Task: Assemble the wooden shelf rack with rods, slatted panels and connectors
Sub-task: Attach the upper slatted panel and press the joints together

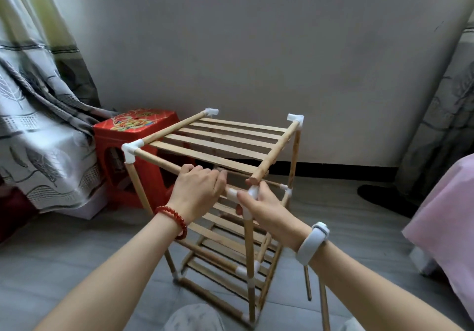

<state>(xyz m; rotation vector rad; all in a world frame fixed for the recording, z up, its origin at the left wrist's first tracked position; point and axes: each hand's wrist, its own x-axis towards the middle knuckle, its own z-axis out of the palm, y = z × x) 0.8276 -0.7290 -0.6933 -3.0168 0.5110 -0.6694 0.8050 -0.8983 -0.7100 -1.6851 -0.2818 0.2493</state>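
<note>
The wooden shelf rack [218, 141] stands on the floor, with slatted panels on several levels and white plastic connectors at its corners. My left hand [197, 189] grips the top front rod [156, 160] near its right end. My right hand [266, 210] holds the white corner connector [243, 194] on top of the near right upright rod [248, 253]. The top panel's right side rod [277, 151] ends free just above that connector, its cut end apart from it. Three other top corners carry connectors.
A red plastic stool [133, 135] stands left of the rack, next to a patterned curtain [33, 115]. Two loose rods [315, 289] lean at the lower right. Pink fabric [451, 228] fills the right edge. The grey wall [256, 61] is close behind.
</note>
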